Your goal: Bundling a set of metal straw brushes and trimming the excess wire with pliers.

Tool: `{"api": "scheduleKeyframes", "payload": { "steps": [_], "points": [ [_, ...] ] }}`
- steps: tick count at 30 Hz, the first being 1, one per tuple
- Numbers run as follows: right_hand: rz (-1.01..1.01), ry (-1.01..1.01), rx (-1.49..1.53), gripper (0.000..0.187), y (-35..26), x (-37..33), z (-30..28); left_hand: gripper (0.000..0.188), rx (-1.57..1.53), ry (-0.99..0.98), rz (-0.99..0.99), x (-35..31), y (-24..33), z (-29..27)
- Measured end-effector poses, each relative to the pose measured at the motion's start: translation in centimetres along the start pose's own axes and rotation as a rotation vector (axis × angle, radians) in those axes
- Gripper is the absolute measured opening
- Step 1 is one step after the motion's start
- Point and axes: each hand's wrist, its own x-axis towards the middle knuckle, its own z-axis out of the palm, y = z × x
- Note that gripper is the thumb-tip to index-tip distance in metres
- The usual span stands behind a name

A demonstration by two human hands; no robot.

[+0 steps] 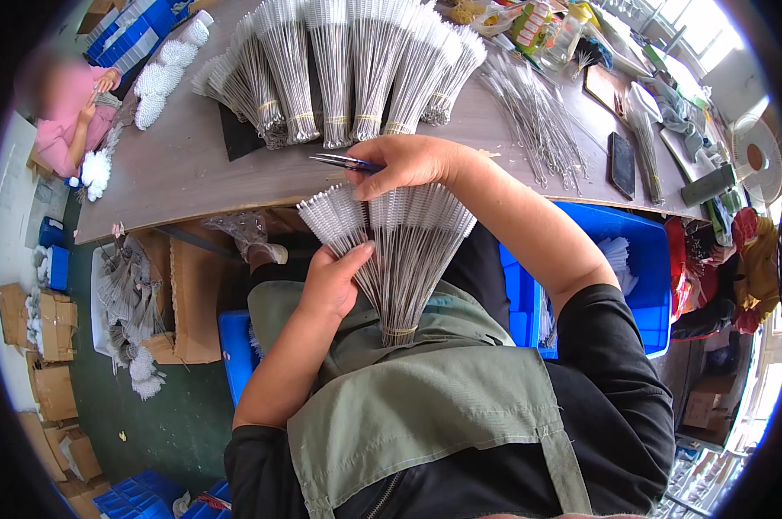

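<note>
A fanned bundle of thin wire brushes (413, 251) with white bristle ends rests on my lap, bristles toward the table, its wire ends tied by a band. My left hand (332, 281) is closed on the bundle's left side, thumb over the wires. Over the bristle ends, my right hand (404, 164) grips pointed metal tweezers (348, 162) with a dark blue body, tips to the left. The right fingers partly hide the tweezers. Just beyond, several banded brush bundles (330, 78) lie in a fan on the table.
Loose wire brushes (538, 117) and a black phone (621, 164) lie on the table (183, 177) to the right. Blue bins (646, 259) stand below its edge. At left are a cardboard box (192, 298) and a person in pink (62, 134). A fan (754, 156) is at far right.
</note>
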Motion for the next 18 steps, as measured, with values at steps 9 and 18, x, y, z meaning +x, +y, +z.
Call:
{"api": "scheduleKeyframes", "payload": {
  "steps": [9, 18],
  "points": [
    [0.028, 0.064, -0.079, 0.028, -0.8, -0.4, 0.1, 0.024, 0.055, -0.028, -0.004, -0.2, 0.5, 0.1],
    [0.031, -0.103, 0.074, 0.039, -0.1, -0.2, -0.4, 0.021, 0.072, -0.021, -0.008, 0.0, 0.4, 0.3]
  ]
}}
